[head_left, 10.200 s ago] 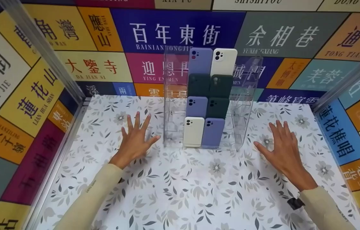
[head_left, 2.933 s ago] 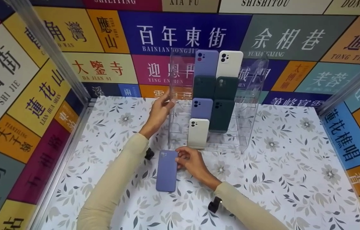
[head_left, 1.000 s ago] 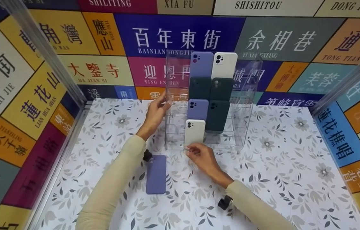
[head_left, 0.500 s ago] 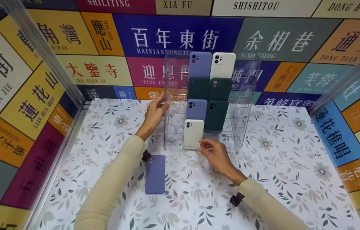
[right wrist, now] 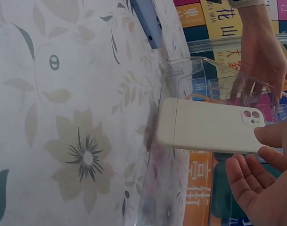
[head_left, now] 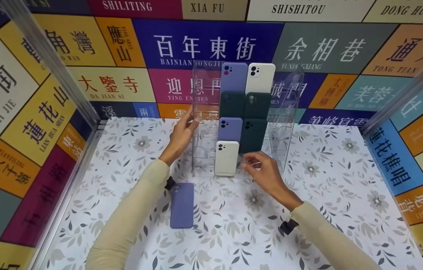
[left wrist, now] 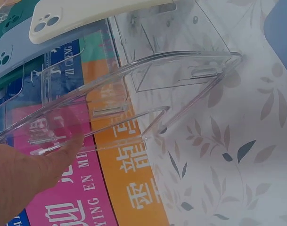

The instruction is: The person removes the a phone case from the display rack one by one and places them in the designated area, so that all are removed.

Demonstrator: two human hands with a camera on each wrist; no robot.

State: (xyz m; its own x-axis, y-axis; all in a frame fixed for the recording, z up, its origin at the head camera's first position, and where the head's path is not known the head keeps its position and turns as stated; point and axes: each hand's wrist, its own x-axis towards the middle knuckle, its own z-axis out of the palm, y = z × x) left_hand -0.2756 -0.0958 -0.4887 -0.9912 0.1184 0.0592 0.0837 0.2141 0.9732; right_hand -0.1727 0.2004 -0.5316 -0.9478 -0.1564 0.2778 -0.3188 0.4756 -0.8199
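Note:
A clear acrylic display stand [head_left: 204, 150] holds phone cases in stepped rows. My left hand [head_left: 181, 138] grips its left side panel; in the left wrist view a finger lies along the stand's clear edge [left wrist: 181, 54]. My right hand [head_left: 266, 170], loosely curled and holding nothing, is just right of the white phone case [head_left: 227, 159] in the lowest row. In the right wrist view its thumb is close to that white case [right wrist: 209, 125]; contact is unclear. Just above it stands a dark green case [head_left: 253, 137]. One purple case [head_left: 182, 206] lies flat on the table.
Higher on the stand are more cases: purple [head_left: 230, 129], dark green [head_left: 233, 105] and white [head_left: 260, 78]. A leaf-patterned white tabletop [head_left: 226, 236] spreads beneath. Colourful lettered panels [head_left: 211, 41] wall in the back and sides.
Since the earliest frame, the purple case from the bottom right slot has been laid on the table. Lately my right hand has moved right and up past the white case; my left stays on the stand.

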